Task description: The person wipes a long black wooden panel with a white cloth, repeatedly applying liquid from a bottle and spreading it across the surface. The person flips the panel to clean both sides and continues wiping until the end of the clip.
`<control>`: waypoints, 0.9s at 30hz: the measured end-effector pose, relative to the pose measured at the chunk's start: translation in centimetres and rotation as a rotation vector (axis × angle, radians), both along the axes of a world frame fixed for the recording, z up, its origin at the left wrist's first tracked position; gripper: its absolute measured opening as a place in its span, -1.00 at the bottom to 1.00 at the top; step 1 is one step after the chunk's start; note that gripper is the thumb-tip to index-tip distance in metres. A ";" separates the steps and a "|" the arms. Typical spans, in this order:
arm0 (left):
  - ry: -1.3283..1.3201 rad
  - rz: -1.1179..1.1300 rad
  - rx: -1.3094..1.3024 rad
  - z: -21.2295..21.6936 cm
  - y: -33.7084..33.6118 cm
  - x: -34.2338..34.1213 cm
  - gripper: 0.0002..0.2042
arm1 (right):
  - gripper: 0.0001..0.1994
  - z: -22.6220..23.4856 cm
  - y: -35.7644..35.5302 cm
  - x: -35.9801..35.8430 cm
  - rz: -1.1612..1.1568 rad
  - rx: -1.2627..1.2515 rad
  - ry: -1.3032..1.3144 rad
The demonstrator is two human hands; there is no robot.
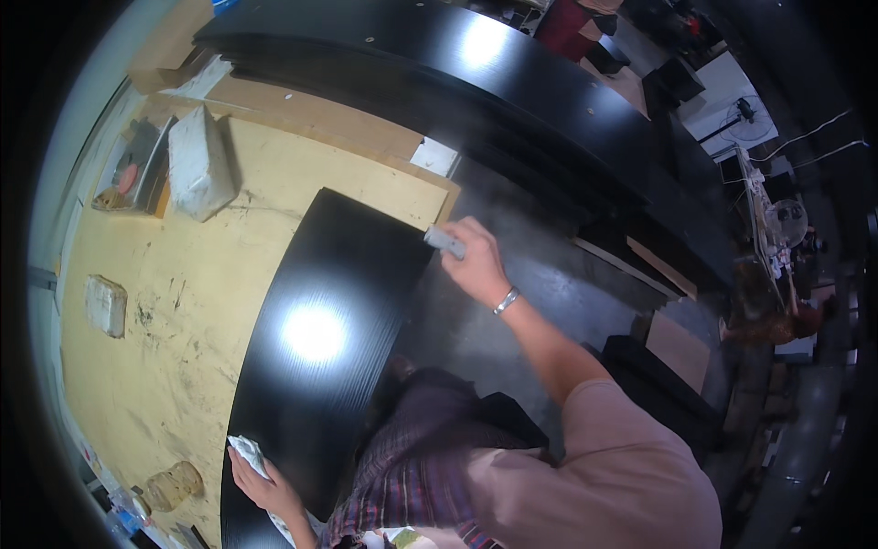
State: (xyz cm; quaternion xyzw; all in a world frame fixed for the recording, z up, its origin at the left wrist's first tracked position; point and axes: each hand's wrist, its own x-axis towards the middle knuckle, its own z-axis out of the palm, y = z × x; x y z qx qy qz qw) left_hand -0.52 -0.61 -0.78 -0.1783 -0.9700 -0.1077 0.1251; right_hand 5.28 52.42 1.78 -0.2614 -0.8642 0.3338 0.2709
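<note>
A long glossy black panel (pixel 329 311) lies on a tan workbench (pixel 183 302), with a light glare at its middle. My right hand (pixel 476 261) is at the panel's far right corner, closed around a small grey block (pixel 444 240) pressed at the edge. My left hand (pixel 261 480) rests on the panel's near left end, holding a crumpled white cloth (pixel 247 453) against the surface. A metal bracelet (pixel 506 300) circles my right wrist.
A stack of long black boards (pixel 476 82) runs across the back. A white wrapped bundle (pixel 197 165) and a pale block (pixel 106 305) sit on the bench. A clear jar (pixel 174 485) stands near the left edge. Dark floor (pixel 549 284) lies to the right, with more boards and fans beyond.
</note>
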 end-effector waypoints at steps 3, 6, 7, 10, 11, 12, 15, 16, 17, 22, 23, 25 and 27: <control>0.003 -0.003 0.014 -0.2 0.0 0.0 -0.56 | -0.70 -0.5 0.3 -0.4 -0.003 0.033 0.007; 0.004 -0.012 0.022 -0.1 0.1 -0.1 -0.56 | -0.71 -1.4 -1.7 1.0 0.072 0.025 -0.019; 0.002 -0.008 0.022 -0.1 0.1 0.0 -0.56 | -0.71 -1.6 -3.3 2.1 0.129 0.005 -0.029; -0.005 0.006 0.019 0.0 0.0 0.2 -0.54 | -0.72 -1.3 -4.1 2.3 0.173 -0.036 -0.010; -0.003 0.007 0.018 0.0 0.1 0.2 -0.53 | -0.72 -1.1 -4.2 2.3 0.167 -0.047 0.005; -0.003 0.006 0.013 0.2 0.2 0.2 -0.52 | -0.72 -0.9 -3.3 1.6 0.092 -0.041 0.066; -0.007 0.009 0.012 0.3 0.4 0.1 -0.50 | -0.67 -1.1 -1.4 0.0 -0.030 0.011 0.072; -0.008 0.012 0.014 0.3 0.4 0.0 -0.49 | -0.67 -1.5 -1.6 0.0 -0.027 0.039 0.071; -0.010 0.013 0.024 0.4 0.5 0.1 -0.49 | -0.68 -1.6 -2.0 -0.1 -0.024 0.067 0.069; -0.024 0.025 0.019 0.9 1.0 0.1 -0.50 | -0.67 -1.3 -13.0 4.2 0.282 -0.036 0.058; -0.023 0.030 0.015 0.8 1.0 0.2 -0.50 | -0.67 -0.9 -14.9 4.9 0.338 -0.110 0.018; -0.020 0.027 0.020 0.9 1.1 0.2 -0.50 | -0.66 -1.1 -17.7 5.6 0.422 -0.110 0.019; -0.016 0.019 0.029 0.9 1.0 0.3 -0.50 | -0.63 -1.1 -18.6 5.7 0.463 -0.112 0.048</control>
